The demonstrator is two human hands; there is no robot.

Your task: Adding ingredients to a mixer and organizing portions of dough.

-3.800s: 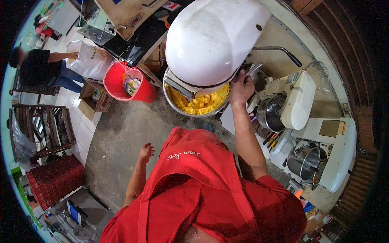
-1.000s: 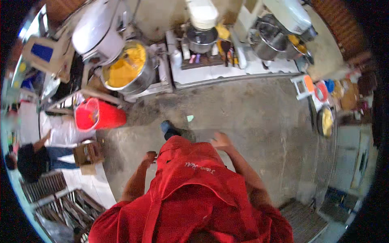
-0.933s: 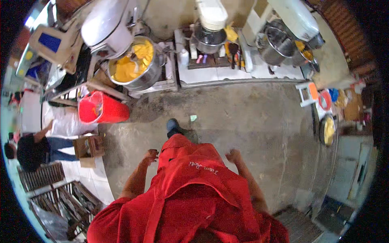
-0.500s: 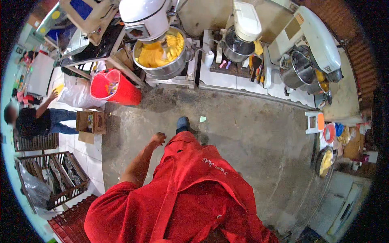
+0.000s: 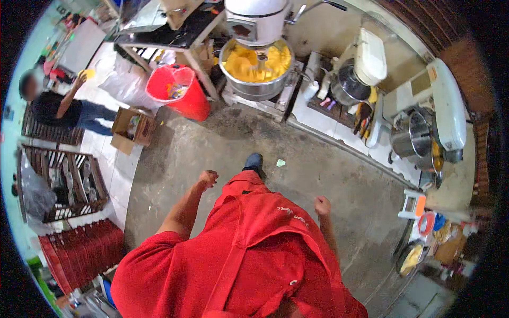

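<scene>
My left hand [image 5: 208, 179] hangs over the concrete floor at the left of my red apron [image 5: 265, 217]. Its fingers are loosely curled, a little apart, and hold nothing. On the other side, my right hand [image 5: 322, 205] is closed like a fist above the floor, with nothing visible in it. Neither hand touches anything. Ahead stands a large white mixer [image 5: 258, 24]; its steel bowl [image 5: 254, 91] holds yellow dough or batter [image 5: 244, 63] around the beater.
A red bin [image 5: 193, 100] and an open cardboard box [image 5: 139, 130] stand ahead left, near another person [image 5: 58, 108]. Dark crates [image 5: 63, 153] and red crates [image 5: 79, 249] line the left. Smaller mixers [image 5: 371, 58] occupy the right counter, with a white stool [image 5: 411, 204] below.
The view has turned and moved forward, so the big mixer sits further right and closer. My right hand has come into view. The fingers of my left hand look more curled.
</scene>
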